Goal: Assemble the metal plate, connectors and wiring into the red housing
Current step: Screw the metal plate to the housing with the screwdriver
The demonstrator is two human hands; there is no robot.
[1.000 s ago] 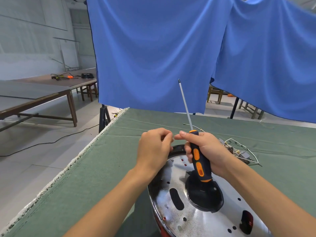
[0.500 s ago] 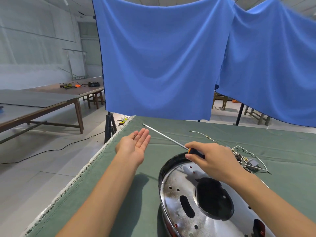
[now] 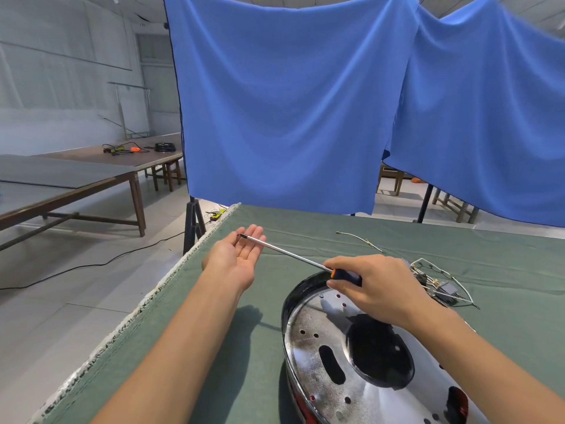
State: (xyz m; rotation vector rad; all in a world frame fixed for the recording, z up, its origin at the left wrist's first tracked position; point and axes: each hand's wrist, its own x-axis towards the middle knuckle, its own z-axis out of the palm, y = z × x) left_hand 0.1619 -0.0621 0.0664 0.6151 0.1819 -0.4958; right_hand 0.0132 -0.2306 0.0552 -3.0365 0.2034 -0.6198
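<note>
A round shiny metal plate [image 3: 324, 390] with holes and a dark central opening lies in the red housing [image 3: 305, 414], whose red shows only at the lower rim. My right hand [image 3: 376, 289] grips the orange-and-black handle of a long screwdriver [image 3: 287, 253] above the plate's far edge. Its shaft points left, and the tip sits over the fingers of my left hand [image 3: 238, 258], which lies flat, palm up, above the green cloth. A tiny dark bit rests by that tip. The wiring bundle with connectors [image 3: 440, 283] lies right of my right hand.
The green-covered table [image 3: 305, 228] has its frayed left edge [image 3: 146, 304] close to my left forearm. A loose wire [image 3: 360, 240] lies farther back. Blue cloth backdrops [image 3: 290, 102] hang behind the table. Wooden tables [image 3: 91, 172] stand off to the left.
A second ago both hands met at the upright screwdriver above the plate. My left hand has since moved left and turned palm up, and my right hand has tilted the shaft down onto its fingers.
</note>
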